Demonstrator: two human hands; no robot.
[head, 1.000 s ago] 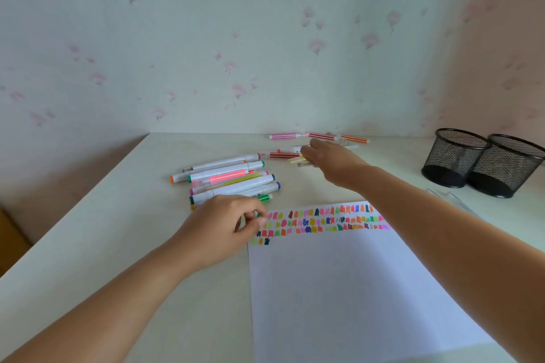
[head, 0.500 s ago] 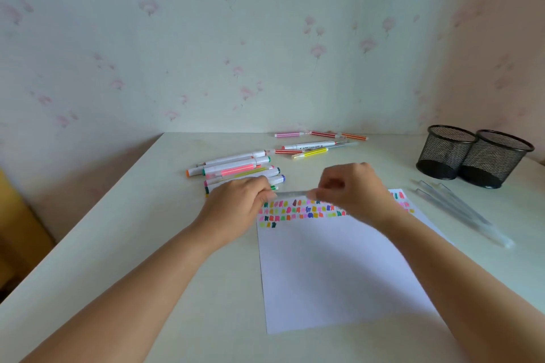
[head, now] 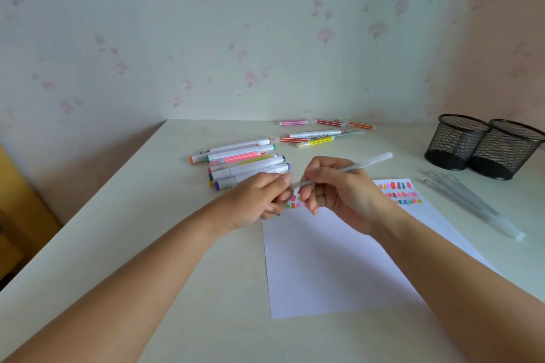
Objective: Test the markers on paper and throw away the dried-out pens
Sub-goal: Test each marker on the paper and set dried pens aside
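Note: Since half a second ago your pen (head: pixel 368 161) has tilted, and its far end now pokes out up and right of your right hand (head: pixel 339 188).

Check: Grip?

Note: Your right hand wraps the barrel. Your left hand (head: pixel 259 197) pinches the near-left end, probably to pull the cap. Both hover over the paper (head: pixel 339 259), handy to the swatches (head: pixel 398 193).

Check: Materials?

Note: The pen is slim, frosted clear plastic, like the clear pens (head: pixel 472 206) lying to the right. The markers (head: pixel 244 162) on the left are fat and white, with coloured ends. The mesh cups (head: pixel 454 141) at far right are black wire, likely for sorting.
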